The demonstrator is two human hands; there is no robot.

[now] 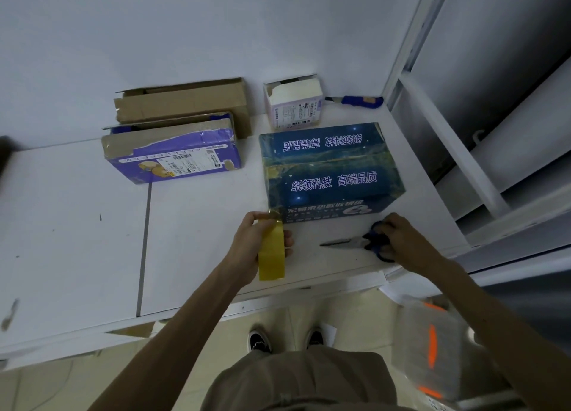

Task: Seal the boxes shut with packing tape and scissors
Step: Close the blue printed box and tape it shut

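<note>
The blue box sat near the worktop's front edge, toward its right side, flaps down, with a glossy yellowish strip along the top seam and over its left end; it looked largely taped already. Just in front of its near left corner the left hand gripped the tape roll upright, fingers wrapped through and round it, thumb by the loose end close to the box wall, probably so the strip stayed taut for cutting. Whether that end was stuck to the box could not be told. To the right, by the front edge, the scissors lay flat with blades pointing left at the roll, and the right hand curled over their blue handles, seemingly taking them up. Toward the back edge stood the purple box, the brown carton behind it and a small white box, all apparently unsealed, waiting their turn. A utility knife lay at the back right corner
</note>
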